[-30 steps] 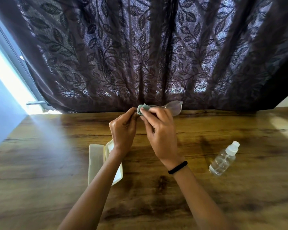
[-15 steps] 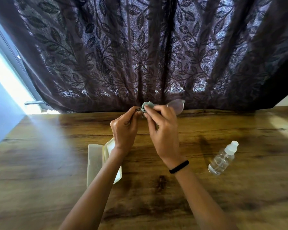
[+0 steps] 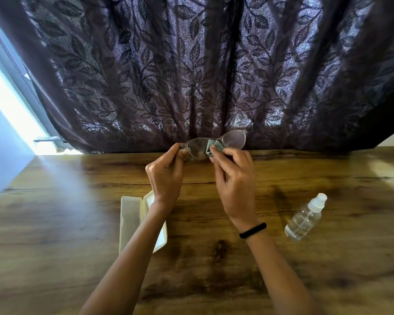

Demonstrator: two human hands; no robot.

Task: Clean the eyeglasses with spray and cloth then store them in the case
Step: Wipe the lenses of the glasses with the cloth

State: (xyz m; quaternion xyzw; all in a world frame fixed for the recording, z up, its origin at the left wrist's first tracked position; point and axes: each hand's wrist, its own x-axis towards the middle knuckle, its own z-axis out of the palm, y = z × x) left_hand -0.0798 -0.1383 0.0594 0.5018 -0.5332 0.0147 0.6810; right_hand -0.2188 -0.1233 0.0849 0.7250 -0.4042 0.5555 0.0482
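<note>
Since a second ago the cloth (image 3: 210,148) has slid off the left lens toward the bridge, so both lenses of the glasses (image 3: 234,139) show, held up at 12 o'clock over the table (image 3: 55,223). Left hand (image 3: 166,176) pinches the frame's outer corner to steady it while the right hand (image 3: 234,180) pinches the cloth onto the frame to rub. Open case (image 3: 130,221) waits at 7 o'clock, spray bottle (image 3: 305,218) at 4, probably parked within reach.

Plenty of bare table (image 3: 55,235) left of the open case (image 3: 130,221), easy pass there. Right of the case, well apart, the spray bottle (image 3: 305,218) sits in the way. Behind the case the curtain (image 3: 214,76) hangs down to the tabletop.
</note>
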